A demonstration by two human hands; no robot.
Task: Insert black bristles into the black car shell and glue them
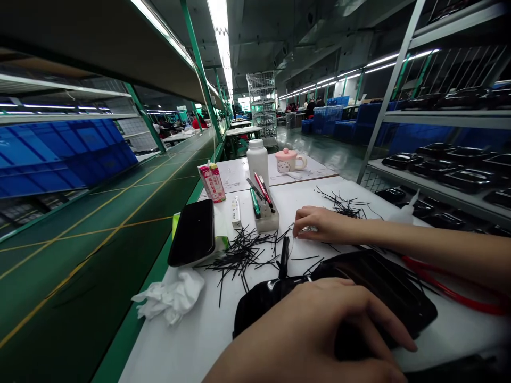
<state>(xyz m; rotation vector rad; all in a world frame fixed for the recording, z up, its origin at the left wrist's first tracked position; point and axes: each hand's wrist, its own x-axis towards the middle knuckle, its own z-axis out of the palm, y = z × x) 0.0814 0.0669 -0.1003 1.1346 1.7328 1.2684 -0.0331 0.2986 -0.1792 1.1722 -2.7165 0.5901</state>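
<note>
My left hand [315, 324] is in the foreground, its fingers curved round a glossy black plastic part [259, 300]. The palm and fingers cover much of this part, and a narrow black tab [284, 258] sticks up from its far side. Beyond it, my right hand [313, 223] is low over the white table, fingertips drawn together beside scattered thin black strips [241, 252]. Whatever is between those fingertips is too small to make out. Another shiny black piece [383, 287] lies under my right forearm, with a red loop [451, 292] beside it.
A phone [194, 231], crumpled tissue [171, 295], drink carton [212, 182], pen holder [266, 221], white bottle [257, 159] and lidded mug [286, 161] stand or lie on the table. A green conveyor belt [99, 234] runs along the left. Racks with black parts [455, 178] rise at right.
</note>
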